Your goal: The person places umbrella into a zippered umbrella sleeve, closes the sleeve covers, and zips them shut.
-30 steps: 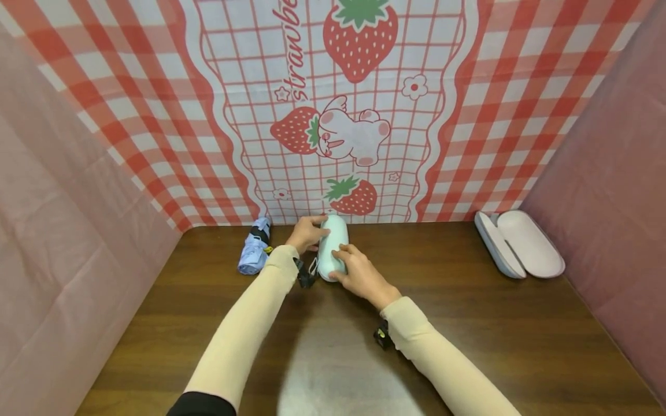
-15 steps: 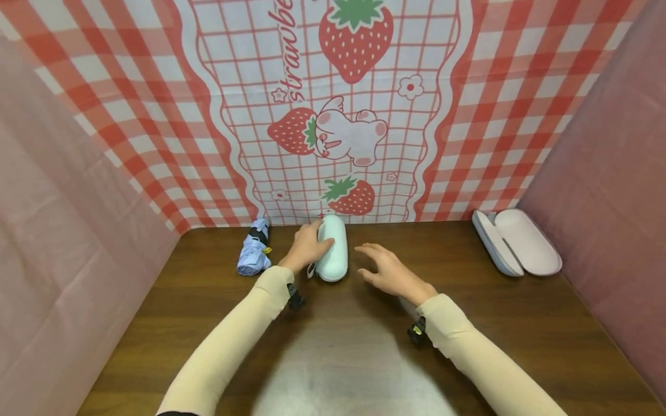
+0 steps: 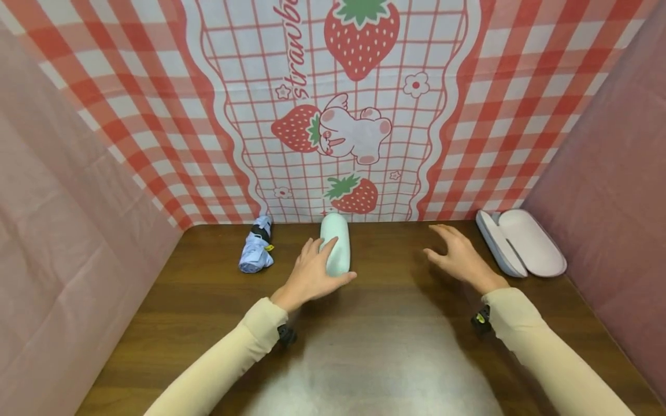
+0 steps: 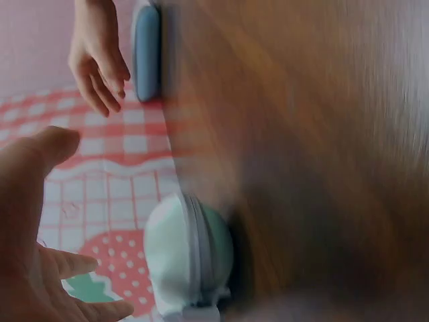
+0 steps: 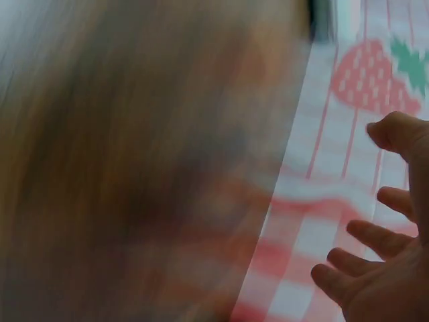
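A mint-green zip case (image 3: pixel 336 240) lies on the table against the back cloth. Over its near end spreads my left hand (image 3: pixel 312 274), fingers loose and apart. In the left wrist view a gap shows between that hand and the zip case (image 4: pixel 177 251), whose grey zipper is done up. My right hand (image 3: pixel 460 260) hovers above the table at the right, fingers relaxed and holding nothing. Just beyond it stands a glasses case (image 3: pixel 533 242), lid swung up, pale inside and blue-grey outside. The right wrist view shows the right hand (image 5: pixel 385 248) with its fingers apart.
A folded light-blue umbrella (image 3: pixel 256 248) with a dark strap lies left of the zip case. The strawberry-print cloth (image 3: pixel 359 133) closes off the back. Pink cloth walls (image 3: pixel 67 202) bound both sides of the brown wooden table (image 3: pixel 364 346).
My right hand has left the zip case and travelled right toward the glasses case. My left hand has let go of the zip case and drawn back over its near end.
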Action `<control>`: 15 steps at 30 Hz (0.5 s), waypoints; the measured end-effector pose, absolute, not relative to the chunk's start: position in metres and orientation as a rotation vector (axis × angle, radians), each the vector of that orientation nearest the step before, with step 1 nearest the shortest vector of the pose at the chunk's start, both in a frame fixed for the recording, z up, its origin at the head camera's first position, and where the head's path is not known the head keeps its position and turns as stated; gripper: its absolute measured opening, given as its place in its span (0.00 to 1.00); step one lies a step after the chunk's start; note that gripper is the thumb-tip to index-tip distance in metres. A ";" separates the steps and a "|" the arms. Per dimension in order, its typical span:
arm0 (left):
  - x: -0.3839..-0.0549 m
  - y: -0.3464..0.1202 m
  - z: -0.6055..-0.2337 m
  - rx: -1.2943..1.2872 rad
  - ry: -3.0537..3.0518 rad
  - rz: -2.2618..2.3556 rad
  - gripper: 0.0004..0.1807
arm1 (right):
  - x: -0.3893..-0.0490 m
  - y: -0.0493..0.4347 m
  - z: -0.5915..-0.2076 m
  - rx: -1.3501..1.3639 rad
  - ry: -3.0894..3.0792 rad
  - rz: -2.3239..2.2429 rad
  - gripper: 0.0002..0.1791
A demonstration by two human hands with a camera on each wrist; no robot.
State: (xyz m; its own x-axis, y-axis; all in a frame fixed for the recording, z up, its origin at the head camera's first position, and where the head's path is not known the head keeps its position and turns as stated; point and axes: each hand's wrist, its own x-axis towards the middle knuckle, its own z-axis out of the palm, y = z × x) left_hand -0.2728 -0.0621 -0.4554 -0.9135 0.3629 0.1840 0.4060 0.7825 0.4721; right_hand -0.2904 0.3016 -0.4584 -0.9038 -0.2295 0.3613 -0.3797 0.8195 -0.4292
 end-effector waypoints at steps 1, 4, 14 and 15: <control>-0.268 -0.061 -0.455 -0.637 -2.891 -0.787 0.54 | -0.290 0.310 -0.456 0.442 -2.693 0.726 0.35; -0.254 -0.057 -0.454 -0.687 -2.889 -0.764 0.58 | -0.290 0.333 -0.451 0.378 -2.654 0.726 0.35; -0.214 -0.041 -0.453 -0.756 -2.836 -0.711 0.61 | -0.293 0.398 -0.437 0.180 -2.593 0.744 0.38; -0.211 -0.039 -0.453 -0.752 -2.845 -0.728 0.60 | -0.293 0.404 -0.437 0.157 -2.594 0.748 0.38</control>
State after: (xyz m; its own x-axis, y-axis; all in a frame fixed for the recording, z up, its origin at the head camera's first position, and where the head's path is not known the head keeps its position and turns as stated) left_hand -0.2106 -0.0393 -0.4528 -0.8713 0.4376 0.2221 0.4905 0.7624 0.4222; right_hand -0.2929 0.4039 -0.4369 -0.8994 0.0107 0.4370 -0.2235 0.8479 -0.4807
